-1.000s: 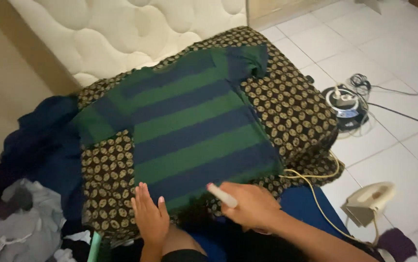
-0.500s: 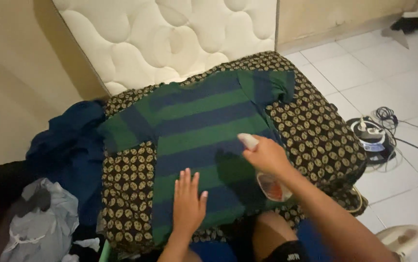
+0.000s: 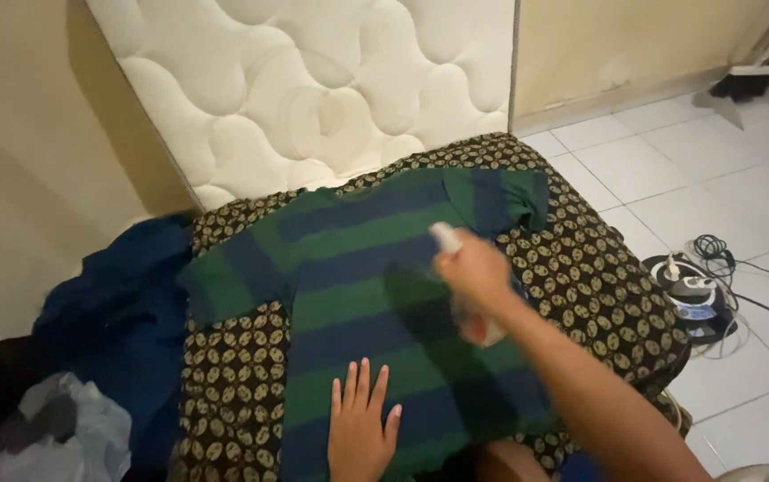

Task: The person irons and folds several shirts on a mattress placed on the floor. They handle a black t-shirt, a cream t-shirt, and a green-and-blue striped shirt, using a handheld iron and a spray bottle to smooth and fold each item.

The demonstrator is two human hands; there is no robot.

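A green and navy striped T-shirt (image 3: 357, 277) lies spread flat on a black cloth with a gold oval pattern (image 3: 581, 268). My left hand (image 3: 362, 428) rests flat on the shirt's lower part, fingers spread. My right hand (image 3: 473, 272) is raised over the middle of the shirt, wrapped around a small clear spray bottle (image 3: 469, 317) whose white nozzle (image 3: 445, 236) points toward the shirt's upper part.
A white quilted mattress (image 3: 313, 89) leans against the wall behind. Dark blue clothes (image 3: 108, 312) and a grey garment (image 3: 63, 437) are piled at the left. On the white tiled floor at right sits a power strip with coiled cords (image 3: 692, 290).
My right hand has carried the spray bottle from the shirt's near hem up over its middle. My left hand stays flat on the lower shirt. The view has tilted upward.
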